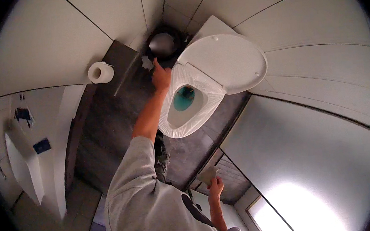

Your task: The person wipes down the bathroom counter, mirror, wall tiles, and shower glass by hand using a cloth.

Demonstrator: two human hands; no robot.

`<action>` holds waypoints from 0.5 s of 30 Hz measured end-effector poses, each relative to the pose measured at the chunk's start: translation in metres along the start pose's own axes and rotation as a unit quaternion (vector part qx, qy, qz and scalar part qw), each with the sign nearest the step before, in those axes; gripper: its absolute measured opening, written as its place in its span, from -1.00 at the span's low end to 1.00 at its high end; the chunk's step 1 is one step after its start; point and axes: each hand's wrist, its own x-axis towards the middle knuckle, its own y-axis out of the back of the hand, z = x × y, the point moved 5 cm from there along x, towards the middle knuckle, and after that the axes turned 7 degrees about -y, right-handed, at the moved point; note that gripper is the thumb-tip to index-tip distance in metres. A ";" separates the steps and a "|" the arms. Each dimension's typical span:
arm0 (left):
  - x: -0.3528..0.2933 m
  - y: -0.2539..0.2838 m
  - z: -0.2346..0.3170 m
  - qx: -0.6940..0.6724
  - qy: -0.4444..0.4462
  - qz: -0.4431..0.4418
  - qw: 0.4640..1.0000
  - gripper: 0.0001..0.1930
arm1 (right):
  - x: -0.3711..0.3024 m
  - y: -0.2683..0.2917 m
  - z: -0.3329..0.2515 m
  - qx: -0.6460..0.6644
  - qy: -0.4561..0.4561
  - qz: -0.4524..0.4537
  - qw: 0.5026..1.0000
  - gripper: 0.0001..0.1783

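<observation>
My left hand (pixel 162 77) reaches forward on the left side of a white toilet (pixel 189 119). Its index finger is stretched out and the thumb stands apart. Beside that fingertip is a crumpled white tissue (pixel 147 63); whether they touch I cannot tell. Just past it, in the corner, stands a round bin (pixel 162 45) with a black rim. The toilet's lid (pixel 228 61) is up, thin wrinkled film covers the seat (pixel 199 77), and blue-green water (pixel 184 99) lies in the bowl. Lower right, my right hand (pixel 216 188) grips a folded pale cloth or paper (pixel 208 175).
On the left, a toilet paper roll (pixel 100 72) sits by the wall next to a dark ledge (pixel 121 61). A white basin (pixel 24 169) is at the far left. To the right runs a large pale glass panel (pixel 292 137) with a bright reflection. The floor (pixel 103 136) is dark grey.
</observation>
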 end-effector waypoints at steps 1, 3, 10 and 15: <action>-0.015 -0.007 -0.011 -0.023 0.036 -0.034 0.999 -0.38 | 0.005 0.004 0.004 -0.003 0.020 0.009 1.000 -0.80; -0.049 -0.005 -0.040 -0.053 0.057 -0.065 0.995 -0.38 | -0.001 -0.004 -0.026 0.004 0.018 0.000 1.000 -0.80; -0.242 0.032 -0.167 -0.041 0.069 -0.226 0.971 -0.67 | -0.008 -0.017 -0.079 0.077 0.048 -0.054 0.994 -0.78; -0.325 0.108 -0.042 -0.275 0.213 -0.414 0.841 -0.56 | -0.029 -0.017 -0.123 0.111 0.069 -0.128 0.983 -0.79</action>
